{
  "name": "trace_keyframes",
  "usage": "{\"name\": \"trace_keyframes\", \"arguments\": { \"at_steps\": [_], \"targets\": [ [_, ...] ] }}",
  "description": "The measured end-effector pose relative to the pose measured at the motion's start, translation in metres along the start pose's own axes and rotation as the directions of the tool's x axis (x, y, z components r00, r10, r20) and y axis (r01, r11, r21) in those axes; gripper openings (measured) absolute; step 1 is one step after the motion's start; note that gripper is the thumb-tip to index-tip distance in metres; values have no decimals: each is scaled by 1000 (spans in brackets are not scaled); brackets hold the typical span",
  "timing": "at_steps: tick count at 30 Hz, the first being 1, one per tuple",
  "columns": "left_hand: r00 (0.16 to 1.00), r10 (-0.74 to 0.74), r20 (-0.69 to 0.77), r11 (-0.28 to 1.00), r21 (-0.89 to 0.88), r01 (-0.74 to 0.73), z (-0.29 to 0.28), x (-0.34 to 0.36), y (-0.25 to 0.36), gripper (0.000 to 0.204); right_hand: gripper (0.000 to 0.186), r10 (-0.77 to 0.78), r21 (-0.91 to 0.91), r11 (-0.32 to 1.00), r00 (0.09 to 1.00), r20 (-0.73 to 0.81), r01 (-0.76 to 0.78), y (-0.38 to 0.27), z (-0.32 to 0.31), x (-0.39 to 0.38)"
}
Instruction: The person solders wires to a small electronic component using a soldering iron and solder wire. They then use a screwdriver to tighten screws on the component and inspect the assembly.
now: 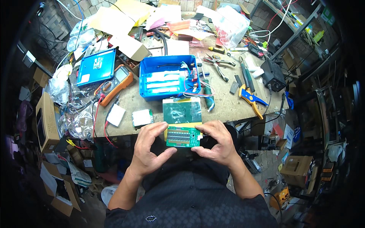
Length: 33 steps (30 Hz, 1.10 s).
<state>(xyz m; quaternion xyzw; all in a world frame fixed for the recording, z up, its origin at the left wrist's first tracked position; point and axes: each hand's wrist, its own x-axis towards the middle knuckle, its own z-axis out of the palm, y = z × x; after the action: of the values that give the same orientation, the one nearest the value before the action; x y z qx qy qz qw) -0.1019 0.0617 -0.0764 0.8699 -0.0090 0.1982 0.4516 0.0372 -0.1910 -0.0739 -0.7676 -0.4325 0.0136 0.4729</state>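
A green circuit board (182, 138) with rows of small components is held level between my two hands, just off the table's near edge. The fingertips of my left hand (149, 147) curl around its left side, index finger at the upper corner and thumb at the lower edge. At the right side, my right hand (217, 143) pinches the board with thumb below and fingers above. Directly behind the board lies a flat green panel with a yellow border (181, 110), partly covered by it. Left of the panel rests a small white block with a green edge (142, 118).
Behind the panel stands an open blue box (142, 81) holding white wrapped packs and wires. Its blue lid (85, 72) and an orange multimeter (114, 85) lie to the left. Pliers (218, 68), a blue-and-yellow wire stripper (251, 98) and a black adapter (273, 74) are right.
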Motion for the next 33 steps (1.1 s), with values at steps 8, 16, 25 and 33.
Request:
{"name": "trace_keyframes", "arguments": {
  "at_steps": [8, 16, 25, 33],
  "targets": [
    [1000, -12, -5, 999, 33, 12, 2, 4, -12, 77, 64, 65, 6, 998, 998, -16, -65, 7, 2, 11],
    [981, -173, -86, 984, -52, 169, 12, 20, -13, 65, 63, 94, 11, 996, 995, -42, -94, 23, 10, 35],
    [972, -205, -113, 973, -134, 189, 27, 29, -26, 58, 65, 127, 33, 992, 989, -73, -125, 31, 14, 41],
    [949, -274, -159, 945, -227, 235, 34, 33, -29, 52, 64, 165, 34, 986, 986, -34, -164, 30, 13, 44]
  ]
}}
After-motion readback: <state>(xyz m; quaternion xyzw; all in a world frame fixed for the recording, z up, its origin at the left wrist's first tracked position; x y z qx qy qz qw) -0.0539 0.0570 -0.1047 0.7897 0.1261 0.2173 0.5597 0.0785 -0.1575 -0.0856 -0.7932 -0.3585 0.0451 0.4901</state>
